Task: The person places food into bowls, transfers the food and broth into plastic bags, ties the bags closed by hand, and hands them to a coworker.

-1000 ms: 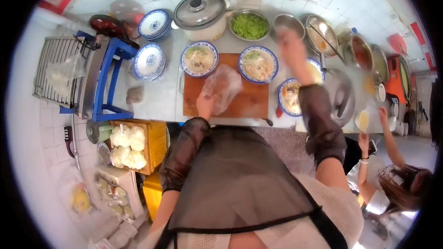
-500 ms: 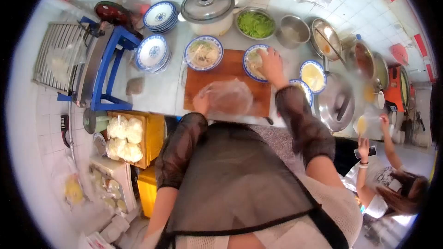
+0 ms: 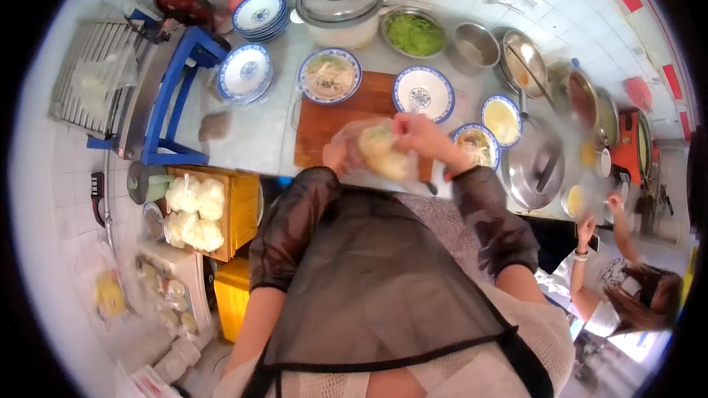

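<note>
A clear plastic bag [image 3: 354, 136] hangs over the wooden cutting board [image 3: 310, 121], with a clump of pale yellow food and some green [image 3: 385, 156] in it, blurred. My left hand [image 3: 335, 156] is closed on the bag's left side. My right hand [image 3: 422, 138] has its fingers pinched together at the bag's upper right; exactly what lies between them is hard to see. Just beyond is a blue-rimmed bowl [image 3: 435, 82] with its patterned bottom bare. A bowl of noodle-like food [image 3: 330, 77] stands at the board's far left corner.
Right of the board are a bowl of mixed food [image 3: 476, 145], a bowl of yellow food [image 3: 501, 119] and a large lid [image 3: 532, 166]. Stacked bowls [image 3: 245, 74], a lidded pot [image 3: 339, 11] and a greens basin [image 3: 414, 33] stand behind. A co-worker [image 3: 634, 291] is at the right.
My right hand has come back from the bowl to the bag. That bowl's food is gone from it, and a food clump now shows in the bag. The bowl has shifted slightly right.
</note>
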